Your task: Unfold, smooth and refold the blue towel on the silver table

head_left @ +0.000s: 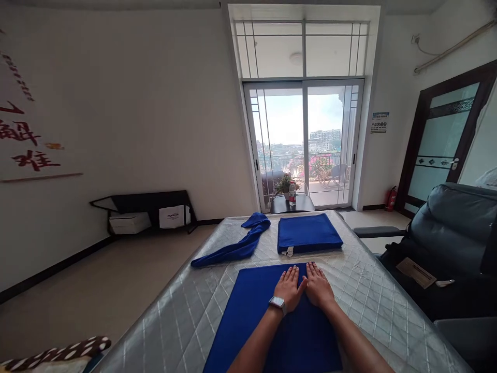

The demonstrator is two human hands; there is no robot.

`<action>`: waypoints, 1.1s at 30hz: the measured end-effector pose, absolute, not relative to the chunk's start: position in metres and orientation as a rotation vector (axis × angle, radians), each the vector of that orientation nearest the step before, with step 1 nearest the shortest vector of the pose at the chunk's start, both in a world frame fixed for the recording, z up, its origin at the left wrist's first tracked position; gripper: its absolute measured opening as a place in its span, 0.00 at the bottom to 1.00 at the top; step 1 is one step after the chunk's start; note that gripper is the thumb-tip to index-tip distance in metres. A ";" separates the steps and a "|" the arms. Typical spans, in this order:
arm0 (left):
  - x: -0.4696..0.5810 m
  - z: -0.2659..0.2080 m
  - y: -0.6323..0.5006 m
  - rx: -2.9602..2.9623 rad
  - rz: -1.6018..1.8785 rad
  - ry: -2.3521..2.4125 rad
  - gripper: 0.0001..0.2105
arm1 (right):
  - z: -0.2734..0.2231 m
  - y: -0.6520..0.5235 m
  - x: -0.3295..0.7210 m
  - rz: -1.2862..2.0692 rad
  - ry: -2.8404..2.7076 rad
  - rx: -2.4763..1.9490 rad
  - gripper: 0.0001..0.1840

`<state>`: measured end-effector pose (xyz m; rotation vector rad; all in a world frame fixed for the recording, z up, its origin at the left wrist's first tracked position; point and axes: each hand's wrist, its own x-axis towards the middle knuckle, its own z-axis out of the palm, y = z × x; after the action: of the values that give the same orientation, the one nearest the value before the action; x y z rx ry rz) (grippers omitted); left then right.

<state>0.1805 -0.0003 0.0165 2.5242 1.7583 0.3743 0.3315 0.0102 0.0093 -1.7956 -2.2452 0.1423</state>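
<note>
A blue cloth (248, 311) lies flat and smooth right in front of me, partly covered by my forearms. On its far part my left hand (288, 287), with a watch (277, 302) at the wrist, rests palm down with fingers stretched out. Beside it my right hand (319, 286) lies flat in the same way, the thumbs almost touching. Beyond them sits a neat stack of folded blue cloth (308, 231) with a white tag (289, 252) at its front edge. Left of the stack, another blue cloth (244, 243) lies crumpled and twisted.
Everything blue lies on a quilted silver mattress (182, 311). A black armchair (454, 238) stands close on the right. At the far end a small dark table (277, 205) holds a plant and a bottle (292, 196). Brown spotted fabric (73, 352) shows at the lower left.
</note>
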 end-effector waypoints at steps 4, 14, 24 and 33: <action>0.117 0.015 0.001 2.383 0.315 1.910 0.37 | 0.013 0.009 0.329 0.157 -2.218 -1.799 0.36; -0.009 0.011 -0.002 2.156 0.303 2.196 0.41 | 0.017 0.005 0.327 0.142 -2.201 -1.814 0.36; 0.027 0.027 0.001 2.076 0.320 2.337 0.43 | 0.015 0.006 0.325 0.106 -2.192 -1.828 0.36; 0.183 0.024 -0.008 2.477 0.470 1.784 0.34 | 0.013 0.008 0.327 0.090 -2.229 -1.854 0.36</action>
<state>0.1827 -0.0081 0.0242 2.4768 1.7842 0.4697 0.3266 0.0079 0.0127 -1.8537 -2.2291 0.0905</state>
